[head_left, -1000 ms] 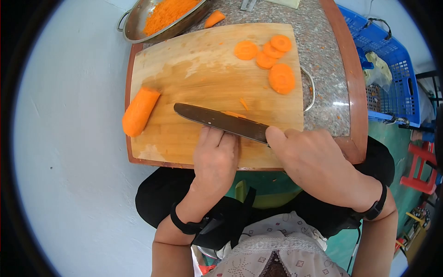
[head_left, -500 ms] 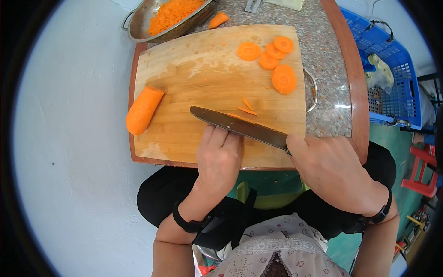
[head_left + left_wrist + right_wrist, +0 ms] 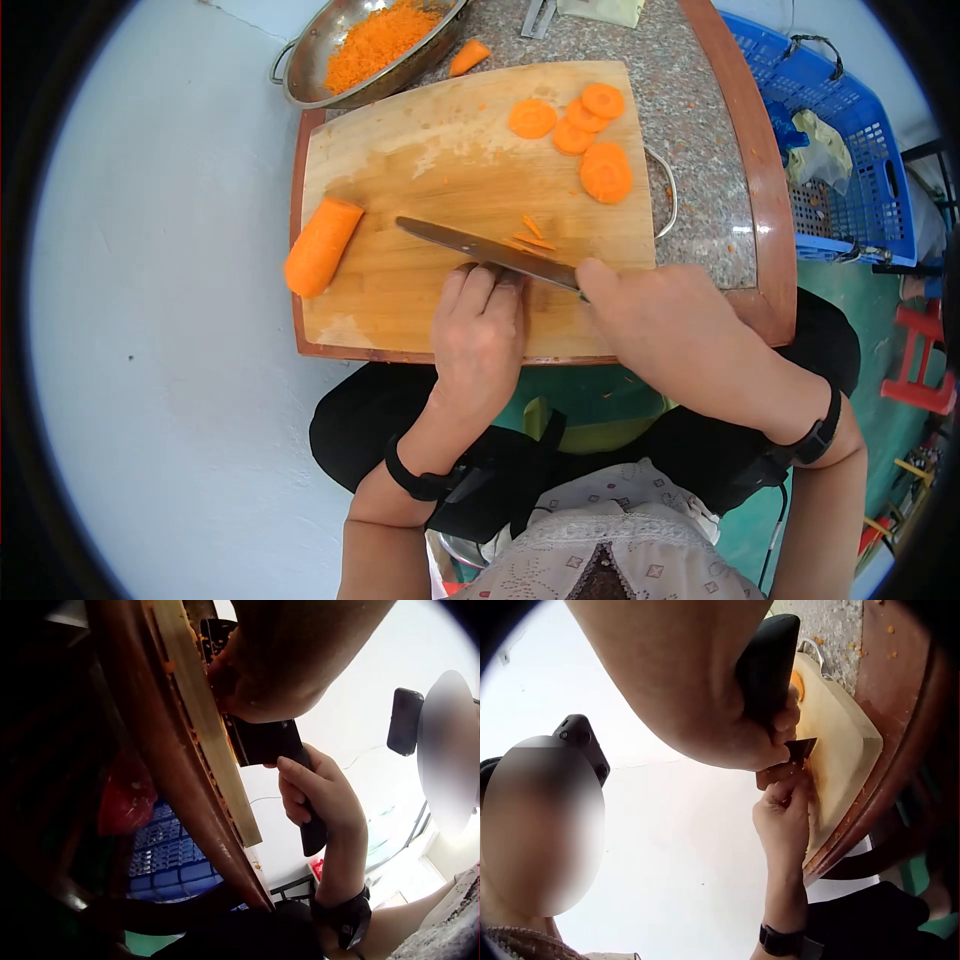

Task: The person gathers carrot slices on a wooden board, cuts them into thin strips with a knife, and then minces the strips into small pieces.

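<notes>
My right hand (image 3: 675,335) grips the black handle (image 3: 769,667) of a kitchen knife (image 3: 480,245), whose wide dark blade slants over the cutting board (image 3: 430,310). Close against the blade's near side, the bent fingers of my left hand (image 3: 478,325) hold carrot down on the board; that piece is hidden behind hand and blade. Thin carrot strips (image 3: 533,242) lie just past the blade. Several round carrot slices (image 3: 606,172) rest at the board's far right. A thick length of carrot (image 3: 323,247) lies at its left edge.
A metal pan (image 3: 300,75) with finely cut carrot stands at the back left, beside a carrot end (image 3: 469,57). The board has a metal handle (image 3: 668,190) on its right. A blue basket (image 3: 890,200) stands beyond the table's wooden edge (image 3: 765,200).
The knife slid right, then back left, in short strokes beside the left fingers. More thin carrot strips now lie beyond the blade. The left hand keeps nearly the same place.
</notes>
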`<state>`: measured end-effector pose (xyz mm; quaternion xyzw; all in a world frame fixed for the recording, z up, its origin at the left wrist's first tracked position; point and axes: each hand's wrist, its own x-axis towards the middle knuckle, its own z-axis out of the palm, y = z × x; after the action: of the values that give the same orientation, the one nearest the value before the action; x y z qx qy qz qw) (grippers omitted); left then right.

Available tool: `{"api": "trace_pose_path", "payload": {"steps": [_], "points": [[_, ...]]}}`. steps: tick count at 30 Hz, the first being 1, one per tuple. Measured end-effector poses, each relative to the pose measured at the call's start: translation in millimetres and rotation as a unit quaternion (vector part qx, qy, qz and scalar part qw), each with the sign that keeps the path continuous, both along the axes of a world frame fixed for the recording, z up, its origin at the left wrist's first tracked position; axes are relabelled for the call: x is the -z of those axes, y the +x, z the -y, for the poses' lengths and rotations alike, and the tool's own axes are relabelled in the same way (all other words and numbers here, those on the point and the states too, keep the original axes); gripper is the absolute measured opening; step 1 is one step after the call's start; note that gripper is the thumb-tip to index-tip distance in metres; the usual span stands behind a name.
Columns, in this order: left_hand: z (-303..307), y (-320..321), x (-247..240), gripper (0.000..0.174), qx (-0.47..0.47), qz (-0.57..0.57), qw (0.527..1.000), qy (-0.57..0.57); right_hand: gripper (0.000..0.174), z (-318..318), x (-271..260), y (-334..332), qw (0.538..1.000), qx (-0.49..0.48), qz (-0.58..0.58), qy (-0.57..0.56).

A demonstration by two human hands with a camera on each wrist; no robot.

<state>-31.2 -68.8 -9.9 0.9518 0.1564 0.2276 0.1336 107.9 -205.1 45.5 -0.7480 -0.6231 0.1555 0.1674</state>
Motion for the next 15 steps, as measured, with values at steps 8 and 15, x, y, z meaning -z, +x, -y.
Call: {"api": "trace_pose_path", "payload": {"steps": [8,15], "points": [[0.1,-1.6,-2.8,0.02,0.006,-0.011,1.0,-0.005,0.012,15.5,-13.8,0.8,0.997,-0.003,-0.026,-0.079],[-3.1,-1.2,-2.9,0.021,0.021,-0.013,1.0,0.014,0.012,5.3,-18.1,3.4,0.995,-0.007,-0.033,-0.096]]}}
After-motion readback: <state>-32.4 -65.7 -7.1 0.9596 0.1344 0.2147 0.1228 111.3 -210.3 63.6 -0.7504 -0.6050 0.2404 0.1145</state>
